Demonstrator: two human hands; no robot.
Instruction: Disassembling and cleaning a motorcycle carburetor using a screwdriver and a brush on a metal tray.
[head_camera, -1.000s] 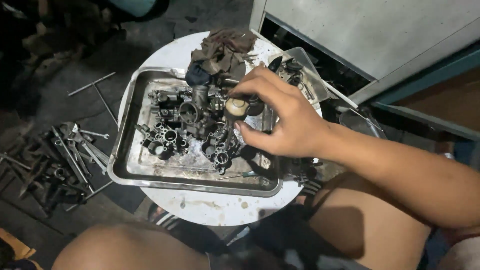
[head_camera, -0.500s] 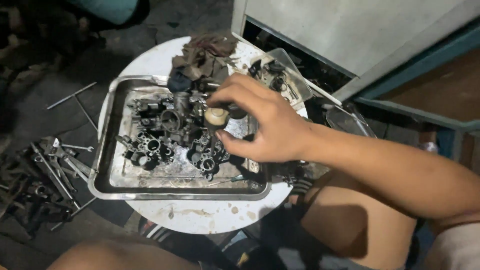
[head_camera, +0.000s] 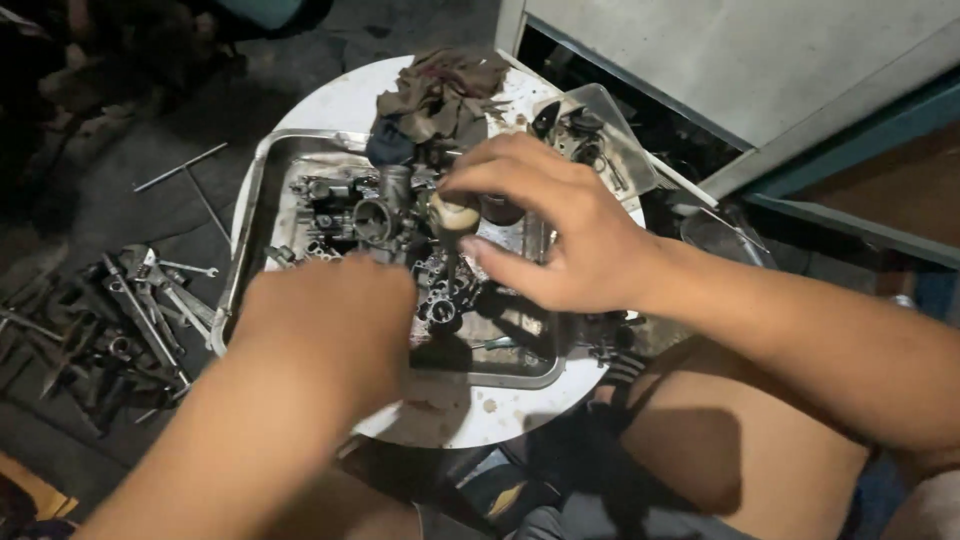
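Pinched between right hand (head_camera: 560, 225) thumb and fingers is a small pale round part (head_camera: 453, 212), held above the metal tray (head_camera: 300, 140). Left hand (head_camera: 325, 320) hangs over the tray's near left side, blurred; whether it grasps anything cannot be told. Tray sits on a round white table (head_camera: 330, 95) and holds grimy carburetor parts (head_camera: 385, 215). A clear container (head_camera: 600, 135) behind it holds small dark pieces. Rag (head_camera: 440, 90) lies at the tray's far edge. Wrenches (head_camera: 140, 300) lie on the floor.
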